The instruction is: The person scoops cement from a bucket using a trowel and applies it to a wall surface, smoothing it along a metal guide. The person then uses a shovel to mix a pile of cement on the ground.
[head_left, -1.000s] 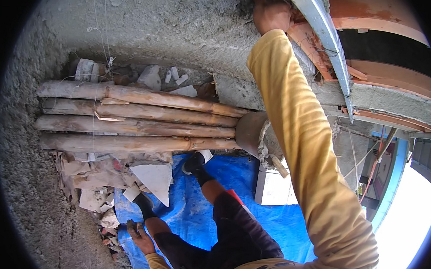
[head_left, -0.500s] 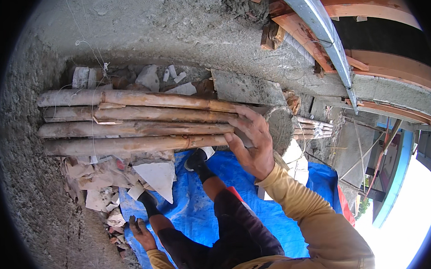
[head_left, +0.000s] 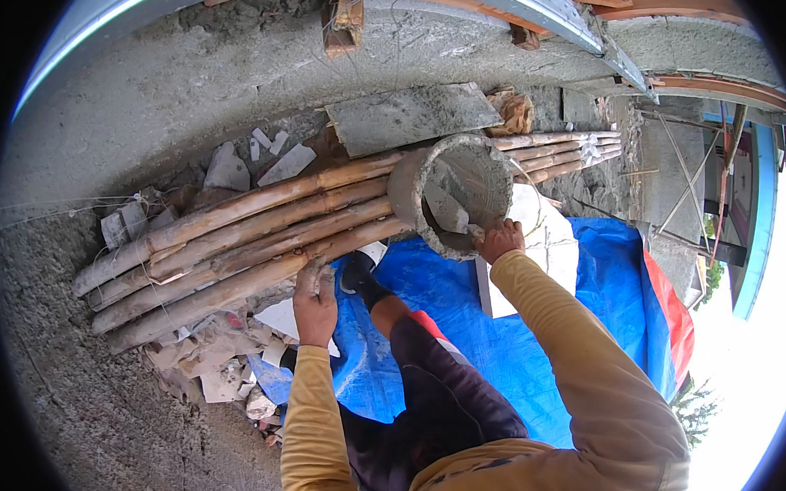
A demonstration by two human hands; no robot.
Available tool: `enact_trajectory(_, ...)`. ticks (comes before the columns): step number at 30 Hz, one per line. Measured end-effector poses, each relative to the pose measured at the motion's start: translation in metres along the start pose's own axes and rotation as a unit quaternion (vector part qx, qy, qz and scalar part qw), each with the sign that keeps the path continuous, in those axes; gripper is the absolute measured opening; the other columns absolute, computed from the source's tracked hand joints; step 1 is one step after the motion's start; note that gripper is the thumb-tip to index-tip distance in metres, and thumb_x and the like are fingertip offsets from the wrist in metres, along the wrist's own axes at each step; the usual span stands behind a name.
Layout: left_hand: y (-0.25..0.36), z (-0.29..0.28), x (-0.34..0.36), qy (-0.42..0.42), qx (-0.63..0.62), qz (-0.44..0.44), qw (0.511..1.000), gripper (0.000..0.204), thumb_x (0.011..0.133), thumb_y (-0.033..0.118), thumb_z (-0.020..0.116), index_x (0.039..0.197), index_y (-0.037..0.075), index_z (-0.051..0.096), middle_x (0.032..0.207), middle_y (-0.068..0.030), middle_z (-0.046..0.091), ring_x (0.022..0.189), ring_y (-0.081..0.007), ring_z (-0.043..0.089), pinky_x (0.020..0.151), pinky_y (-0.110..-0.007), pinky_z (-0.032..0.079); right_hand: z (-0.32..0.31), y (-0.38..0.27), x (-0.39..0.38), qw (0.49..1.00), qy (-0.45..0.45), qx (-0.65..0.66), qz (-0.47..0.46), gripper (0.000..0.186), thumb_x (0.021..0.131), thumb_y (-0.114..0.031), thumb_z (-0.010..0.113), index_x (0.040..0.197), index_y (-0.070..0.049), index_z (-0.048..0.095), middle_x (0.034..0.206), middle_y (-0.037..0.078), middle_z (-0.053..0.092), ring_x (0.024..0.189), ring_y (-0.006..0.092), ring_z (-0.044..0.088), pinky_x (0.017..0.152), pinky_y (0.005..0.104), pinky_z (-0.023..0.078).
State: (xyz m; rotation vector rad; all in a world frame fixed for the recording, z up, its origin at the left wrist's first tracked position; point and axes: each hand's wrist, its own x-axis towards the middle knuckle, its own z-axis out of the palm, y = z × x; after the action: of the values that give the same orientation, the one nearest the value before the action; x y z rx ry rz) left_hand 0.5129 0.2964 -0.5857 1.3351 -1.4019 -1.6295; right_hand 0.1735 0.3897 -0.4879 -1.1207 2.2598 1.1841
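Several bamboo poles (head_left: 261, 242) lie side by side in front of me, running left to right. A round, cement-crusted bucket (head_left: 408, 192) rests on them, tilted so its mouth faces me. Inside it is a pale grey flat piece (head_left: 445, 208) with mortar around it. My right hand (head_left: 503, 240) is closed at the bucket's near right rim, its fingertips partly hidden. My left hand (head_left: 315, 303) is at the nearest pole, fingers extended and holding nothing; whether they touch the pole is unclear.
Broken rubble (head_left: 228, 168) lies behind and below the poles, beside the rough cement wall (head_left: 185, 97). A grey board (head_left: 414, 119) lies behind the bucket. Below are a blue tarp (head_left: 439, 287) and a white block (head_left: 541, 230). Metal channel (head_left: 531, 2) crosses overhead.
My right hand has gone from the poles to the bucket's near right rim and closed. My left hand has risen from low left to the nearest pole. The view has swung right.
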Motion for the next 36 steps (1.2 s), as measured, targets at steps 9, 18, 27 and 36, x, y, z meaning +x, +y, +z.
enact_trajectory(9, 0.052, 0.118, 0.104, -0.179, 0.146, -0.002, 0.973, 0.044, 0.091, 0.032, 0.045, 0.115, -0.004, 0.052, 0.113, -0.0257, 0.054, 0.109, -0.0371, 0.051, 0.093, -0.038, 0.038, -0.047, 0.044, 0.037, 0.963, -0.162, 0.216, 0.028, 0.053, 0.078, -0.035, 0.059, 0.115, 0.002, 0.049, 0.111, 0.018, 0.059, 0.105, 0.0316, 0.057, 0.09, 0.038, 0.044)
enact_trajectory(18, 0.074, 0.149, 0.105, -0.237, 0.15, -0.069, 0.957, 0.036, 0.092, 0.029, 0.048, 0.106, -0.003, 0.054, 0.088, -0.0211, 0.06, 0.069, -0.0265, 0.058, 0.064, -0.034, 0.046, -0.071, -0.003, 0.028, 0.948, 0.046, 0.053, -0.311, 0.033, 0.08, -0.013, 0.05, 0.108, 0.005, 0.053, 0.095, 0.016, 0.063, 0.093, 0.0292, 0.061, 0.071, 0.0389, 0.052)
enact_trajectory(27, 0.053, 0.151, 0.087, -0.205, 0.12, -0.053, 0.97, 0.034, 0.092, 0.024, 0.047, 0.112, -0.003, 0.053, 0.1, -0.0216, 0.06, 0.091, -0.0295, 0.058, 0.082, -0.035, 0.043, -0.04, 0.103, 0.01, 0.969, -0.017, 0.15, -0.196, 0.035, 0.084, -0.024, 0.047, 0.11, -0.001, 0.052, 0.101, 0.02, 0.058, 0.087, 0.0338, 0.063, 0.073, 0.0431, 0.051)
enact_trajectory(36, 0.086, 0.174, 0.055, -0.207, 0.183, -0.107, 0.955, 0.032, 0.093, 0.024, 0.046, 0.109, -0.002, 0.055, 0.103, -0.0193, 0.06, 0.095, -0.0268, 0.056, 0.087, -0.033, 0.041, -0.006, 0.045, 0.02, 0.952, -0.144, 0.213, -0.167, 0.037, 0.08, -0.032, 0.049, 0.102, -0.004, 0.061, 0.101, 0.018, 0.063, 0.097, 0.0327, 0.06, 0.084, 0.0427, 0.047)
